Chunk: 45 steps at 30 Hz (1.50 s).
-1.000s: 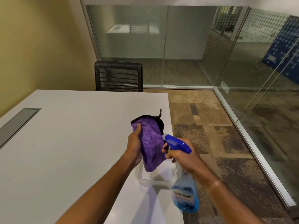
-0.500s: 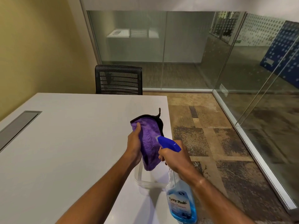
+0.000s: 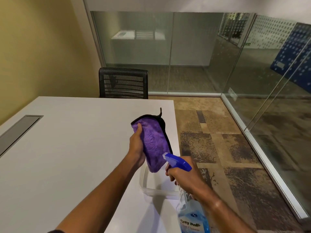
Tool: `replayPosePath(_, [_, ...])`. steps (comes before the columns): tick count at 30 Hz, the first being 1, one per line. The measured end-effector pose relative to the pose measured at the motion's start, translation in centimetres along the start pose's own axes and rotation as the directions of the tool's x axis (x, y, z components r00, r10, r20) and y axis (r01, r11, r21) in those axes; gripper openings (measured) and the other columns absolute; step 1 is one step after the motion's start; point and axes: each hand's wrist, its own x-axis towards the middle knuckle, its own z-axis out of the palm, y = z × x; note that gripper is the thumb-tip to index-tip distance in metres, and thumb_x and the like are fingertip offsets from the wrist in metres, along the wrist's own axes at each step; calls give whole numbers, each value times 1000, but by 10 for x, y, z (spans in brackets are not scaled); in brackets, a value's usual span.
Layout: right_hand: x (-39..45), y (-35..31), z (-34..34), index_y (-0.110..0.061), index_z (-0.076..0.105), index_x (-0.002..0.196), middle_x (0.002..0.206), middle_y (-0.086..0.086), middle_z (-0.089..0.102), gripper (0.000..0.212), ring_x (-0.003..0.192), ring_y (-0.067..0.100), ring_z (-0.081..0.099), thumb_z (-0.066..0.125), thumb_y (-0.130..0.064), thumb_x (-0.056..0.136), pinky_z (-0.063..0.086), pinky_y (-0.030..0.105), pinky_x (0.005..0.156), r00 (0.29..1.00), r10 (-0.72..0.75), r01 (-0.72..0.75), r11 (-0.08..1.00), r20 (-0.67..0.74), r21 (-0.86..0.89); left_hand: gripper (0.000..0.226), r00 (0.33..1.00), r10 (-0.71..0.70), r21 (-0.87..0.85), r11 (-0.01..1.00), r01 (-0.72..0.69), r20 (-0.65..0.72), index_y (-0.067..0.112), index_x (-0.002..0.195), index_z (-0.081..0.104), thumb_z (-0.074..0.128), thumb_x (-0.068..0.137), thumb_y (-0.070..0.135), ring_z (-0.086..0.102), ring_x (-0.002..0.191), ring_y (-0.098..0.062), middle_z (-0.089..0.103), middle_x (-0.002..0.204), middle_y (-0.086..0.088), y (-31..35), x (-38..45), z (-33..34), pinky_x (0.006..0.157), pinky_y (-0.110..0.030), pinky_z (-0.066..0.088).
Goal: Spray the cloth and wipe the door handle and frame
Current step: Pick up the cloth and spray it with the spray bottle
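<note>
While the spray is this close, a few small things could go wrong.

Head view, left hand: the left hand (image 3: 137, 148) is closed around the cloth (image 3: 152, 142), with the thumb pressed on the front near the top.

Head view, cloth: it is purple with a dark edge, and it hangs up and down in the air over the table (image 3: 67, 148). It sits a little below and right of the middle, and its bottom end dangles over a clear box (image 3: 151, 190).

Head view, right hand: the right hand (image 3: 183, 175) is wrapped tight around the neck of the spray bottle (image 3: 193, 217), with fingers on the trigger side. I cannot tell if the trigger is squeezed.

Head view, spray bottle: the blue top (image 3: 178, 162) points toward 10 o'clock, and its tip is just beside the low part of the cloth. Blue liquid sits in the bottom, down at 5 o'clock.

What could go wrong, wet spot: the tip is so close that the spray may soak one little patch and drip.

What could go wrong, missing: the cloth is narrow, so spray could fly past it onto the table or the thumb.

What could go wrong, dropping: only one hand pinches the cloth, so a wet, heavy cloth might slip down into the box.

Door: the handle and frame are not clearly in sight. Glass walls (image 3: 277, 106) stand at 2 o'clock, well apart from both hands, so I think the wiping has not begun.
</note>
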Motion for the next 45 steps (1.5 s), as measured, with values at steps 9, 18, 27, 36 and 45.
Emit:
replayPosePath(9, [3, 20, -15, 2, 62, 68, 59, 11, 57, 33, 54, 21, 48, 57, -20, 44, 39, 34, 51, 971, 130, -123, 991, -200, 47, 44, 1000, 4, -95, 996, -2, 21, 19, 113, 67, 47, 99, 56, 74, 94, -23, 78, 100, -5, 14, 9, -4, 76, -36, 60])
replayPosePath(18, [-14, 9, -4, -7, 65, 66, 66, 18, 63, 17, 55, 16, 54, 60, -18, 54, 44, 30, 49, 999, -30, 31, 999, -42, 23, 42, 1000, 18, -100, 995, -16, 25, 20, 113, 66, 47, 99, 55, 73, 96, -24, 78, 98, -3, 14, 8, -3, 77, -36, 59])
replayPosePath(27, [-3, -29, -8, -10, 66, 67, 72, 19, 66, 20, 58, 17, 54, 57, -20, 52, 44, 34, 52, 989, -105, 116, 988, -103, 102, 42, 1000, 22, -51, 998, -21, 14, 21, 111, 65, 46, 99, 55, 70, 100, -27, 74, 104, -7, 10, 3, 0, 77, -37, 59])
replayPosePath(36, [9, -31, -11, -12, 65, 64, 59, 13, 61, 12, 57, 16, 55, 60, -17, 54, 45, 32, 51, 988, -68, 94, 978, -139, 187, 40, 1000, 1, -57, 998, -1, -1, 22, 109, 64, 45, 99, 56, 69, 102, -28, 72, 108, -9, 11, 2, -4, 80, -39, 58])
replayPosePath(45, [25, -19, -35, -11, 71, 85, 76, 2, 71, 18, 60, 6, 63, 62, 4, 80, 49, 16, 50, 941, -51, 189, 898, -334, 397, 44, 1000, -7, -94, 996, 6, -8, 19, 114, 66, 47, 98, 55, 72, 98, -26, 77, 101, -5, 15, 10, -27, 75, -36, 59])
